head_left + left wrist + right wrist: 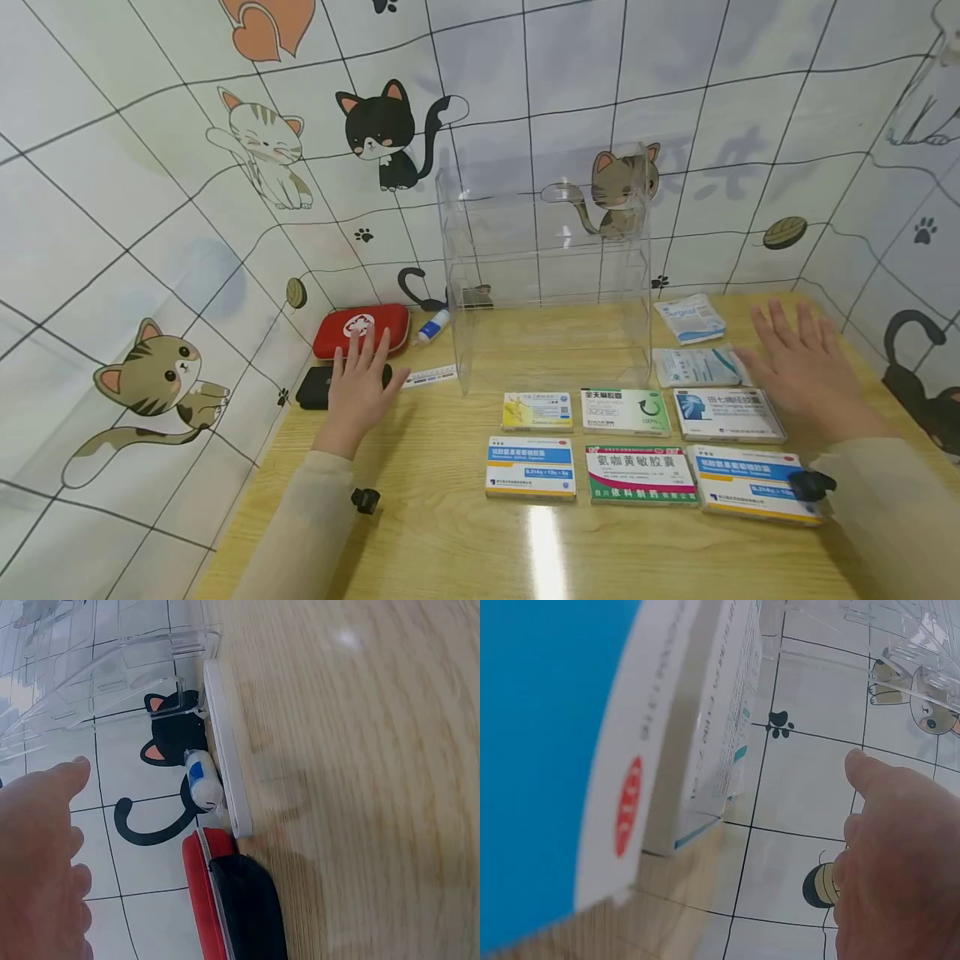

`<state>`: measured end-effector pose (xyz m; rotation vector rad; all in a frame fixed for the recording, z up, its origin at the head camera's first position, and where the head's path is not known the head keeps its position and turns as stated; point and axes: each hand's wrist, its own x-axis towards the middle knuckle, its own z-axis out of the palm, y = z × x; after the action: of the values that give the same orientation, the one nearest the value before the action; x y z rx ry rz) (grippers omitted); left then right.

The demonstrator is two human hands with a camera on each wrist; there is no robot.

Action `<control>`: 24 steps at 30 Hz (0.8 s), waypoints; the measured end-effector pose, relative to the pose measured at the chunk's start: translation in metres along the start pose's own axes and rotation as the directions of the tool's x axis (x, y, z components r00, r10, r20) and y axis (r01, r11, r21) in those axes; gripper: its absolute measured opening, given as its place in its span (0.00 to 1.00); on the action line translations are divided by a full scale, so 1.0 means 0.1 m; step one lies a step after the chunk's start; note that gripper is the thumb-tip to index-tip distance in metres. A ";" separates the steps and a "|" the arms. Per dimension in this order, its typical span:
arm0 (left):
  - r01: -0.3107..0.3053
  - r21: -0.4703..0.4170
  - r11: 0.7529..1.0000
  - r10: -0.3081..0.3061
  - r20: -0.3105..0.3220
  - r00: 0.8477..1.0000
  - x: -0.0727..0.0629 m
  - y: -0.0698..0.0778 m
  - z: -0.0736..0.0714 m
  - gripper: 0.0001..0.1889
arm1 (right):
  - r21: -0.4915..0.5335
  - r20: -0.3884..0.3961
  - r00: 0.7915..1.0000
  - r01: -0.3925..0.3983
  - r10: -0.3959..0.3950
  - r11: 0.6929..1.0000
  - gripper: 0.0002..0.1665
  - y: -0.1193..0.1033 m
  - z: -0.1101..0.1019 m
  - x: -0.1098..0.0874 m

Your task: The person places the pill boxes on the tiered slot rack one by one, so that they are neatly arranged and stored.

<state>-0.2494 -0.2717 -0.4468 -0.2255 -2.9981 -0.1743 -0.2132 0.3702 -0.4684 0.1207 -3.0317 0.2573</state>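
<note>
My left hand (362,385), fingers straight and spread, is held out before a red first-aid case (330,335) and a black pouch (313,388); it holds nothing. On the right, my other hand (804,367) is likewise spread and holds nothing, beside a surgical mask packet (690,319) and a second white packet (697,367). Between the hands, medicine boxes lie in two rows, among them a yellow one (537,412), a green-and-white one (625,412) and a pink-and-green one (641,475). A blue-and-white box (750,483) lies close to the right wrist.
A clear acrylic shelf rack (460,333) stands at the back middle of the wooden table (420,533). Left of it lie a small blue-and-white tube (433,326) and a white strip with printed marks (431,376). A cat-patterned wall covering (495,75) surrounds the table.
</note>
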 end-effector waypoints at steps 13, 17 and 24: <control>-0.102 -0.216 0.971 0.089 -0.067 0.994 0.11 0.09 0.05 0.38 | 0.117 0.039 0.998 0.034 -0.038 0.993 0.48 0.21 0.00 -0.09; -0.114 -0.298 0.948 0.100 -0.062 0.993 0.15 0.15 0.06 0.36 | 0.099 0.140 0.990 -0.017 0.003 0.995 0.49 0.22 -0.03 -0.16; -0.096 -0.573 0.814 0.112 -0.006 0.994 0.32 0.24 0.13 0.33 | 0.148 0.126 0.991 0.027 -0.046 0.989 0.40 0.16 -0.04 -0.26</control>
<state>-0.2790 -0.2416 -0.4524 -0.4494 -2.8554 -1.0745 -0.1886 0.3889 -0.4694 0.2120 -3.1319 0.4867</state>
